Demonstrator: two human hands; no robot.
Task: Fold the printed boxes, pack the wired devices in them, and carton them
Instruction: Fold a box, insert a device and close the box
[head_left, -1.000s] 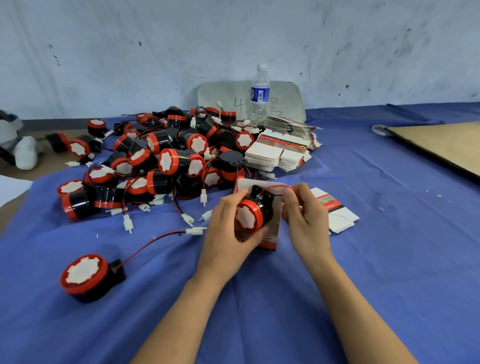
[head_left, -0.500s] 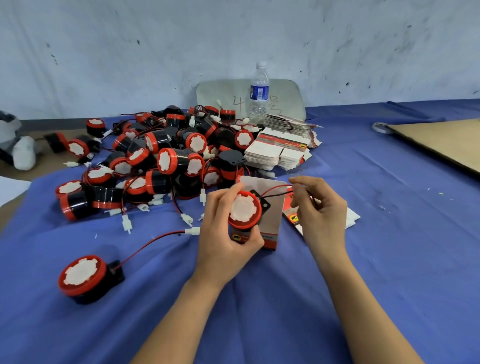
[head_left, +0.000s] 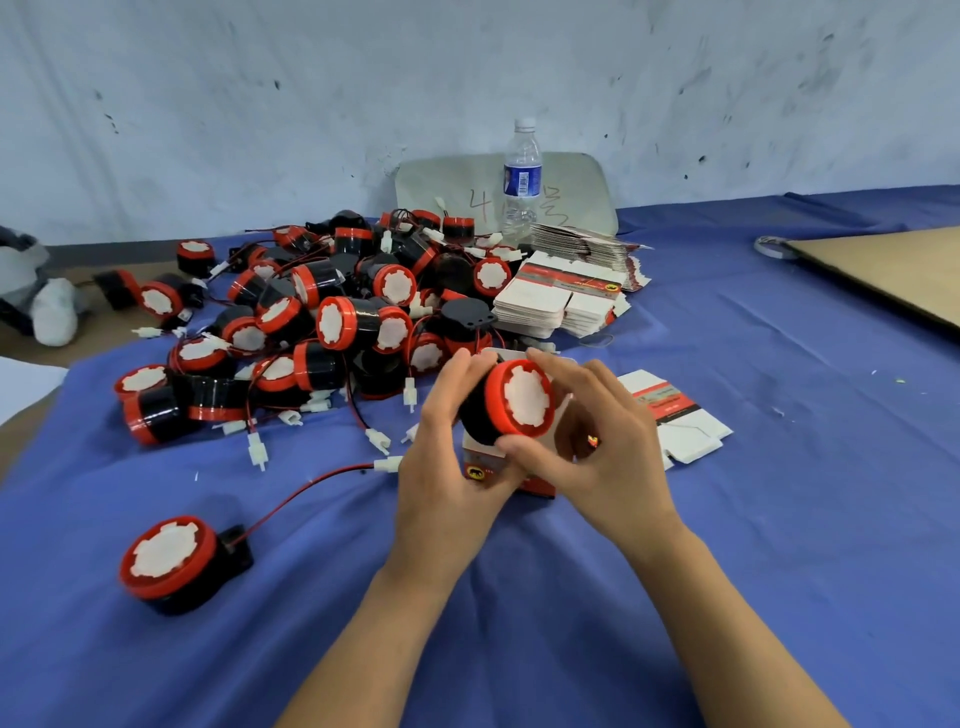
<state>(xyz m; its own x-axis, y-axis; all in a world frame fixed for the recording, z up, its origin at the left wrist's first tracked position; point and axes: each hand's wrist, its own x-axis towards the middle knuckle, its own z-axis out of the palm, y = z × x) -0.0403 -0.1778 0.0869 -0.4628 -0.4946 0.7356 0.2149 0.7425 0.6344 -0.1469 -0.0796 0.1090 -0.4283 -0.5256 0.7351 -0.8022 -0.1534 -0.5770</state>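
Observation:
A black wired device with a red rim and white face (head_left: 519, 400) is held above the blue cloth, its face tilted toward me. My left hand (head_left: 447, 478) grips its left side, fingers curled behind the body. My right hand (head_left: 613, 447) holds its right side, fingers over the rim and thumb under it. Beneath the device stands a folded printed box (head_left: 535, 486), white and red, partly hidden by both hands. The device's wire is hidden.
A pile of devices (head_left: 332, 322) spreads at the left rear. One loose device (head_left: 166, 561) lies near left, its red wire running toward my left hand. Flat box stacks (head_left: 561, 301), one flat box (head_left: 675, 415), a water bottle (head_left: 522, 176) and a cardboard sheet (head_left: 893, 270) lie beyond.
My right hand let go of the red wire and closed on the device's right side. The device rose and turned so its face tilts rightward above the box.

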